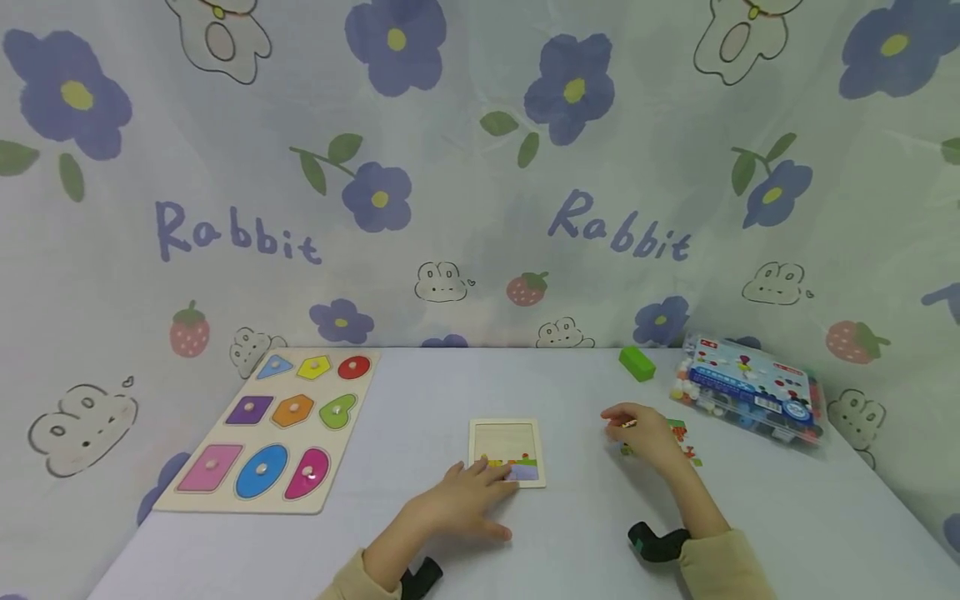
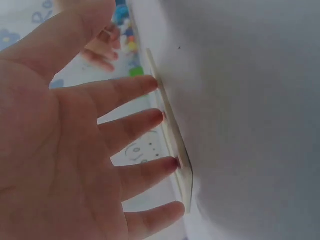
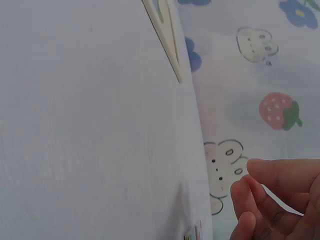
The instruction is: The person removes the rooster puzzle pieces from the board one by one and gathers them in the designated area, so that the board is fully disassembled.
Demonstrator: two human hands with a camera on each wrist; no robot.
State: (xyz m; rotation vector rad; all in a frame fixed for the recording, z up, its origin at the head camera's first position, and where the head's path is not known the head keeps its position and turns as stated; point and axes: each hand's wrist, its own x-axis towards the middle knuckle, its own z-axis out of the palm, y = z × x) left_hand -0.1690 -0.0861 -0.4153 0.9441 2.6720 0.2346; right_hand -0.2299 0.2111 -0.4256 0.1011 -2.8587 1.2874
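In the head view my left hand (image 1: 467, 502) lies over the near left corner of a small square wooden puzzle tray (image 1: 542, 454). Its fingers are spread and nearly straight; the left wrist view shows several fingertips touching the tray (image 2: 172, 135). The lower part of the tray holds coloured picture pieces, while bare wood shows above them. My right hand (image 1: 643, 432) hovers over a few picture puzzle pieces (image 1: 684, 435) to the right of the tray, partly hiding them. In the right wrist view its thumb and fingers (image 3: 272, 175) are loosely bent, and no object shows between them.
A wooden shape board (image 1: 262, 433) with knobbed coloured shapes lies at the left. A green block (image 1: 637, 364) sits at the back right, beside a clear plastic box (image 1: 750, 387) of small coloured parts. A printed curtain (image 1: 480, 183) hangs behind the white table (image 1: 585, 525).
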